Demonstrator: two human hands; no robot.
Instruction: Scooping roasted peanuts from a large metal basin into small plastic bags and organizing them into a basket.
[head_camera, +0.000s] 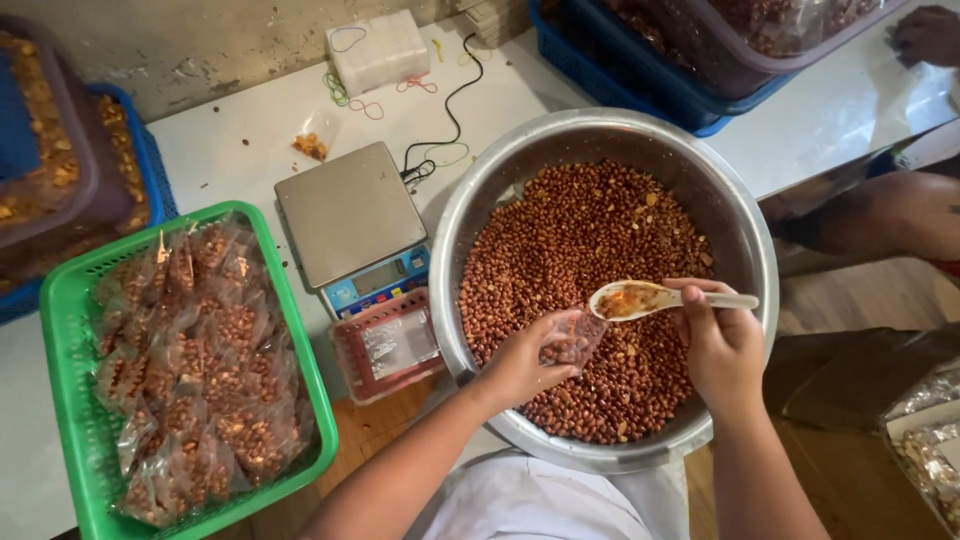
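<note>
**Spoonful of peanuts poised over a small clear bag**

At the far left of the frame, a green basket (70, 330) sits on the white tabletop (230, 140), filled with sealed packets of peanuts (200, 370). Just right of it, left of centre, stands a digital scale (352, 215), with a small red tray (388, 345) in front of it.

The centre is taken by a large steel bowl (740, 220) of roasted peanuts (570, 240). Over its lower middle, the left hand (520, 360) has its grip closed on the mouth of a small clear bag (572, 340), pinching it between thumb and fingers. Immediately right, the right hand (722, 345) is clamped around the handle of a white spoon (640, 298), whose loaded scoop hovers just above and touching close to the bag's opening.

The step in hand looks like filling the bag. The next move would call for tipping the scoop down into the held-open mouth without spilling.

In the upper right, another person's hand (925, 35) rests near a blue crate (640, 85).
</note>
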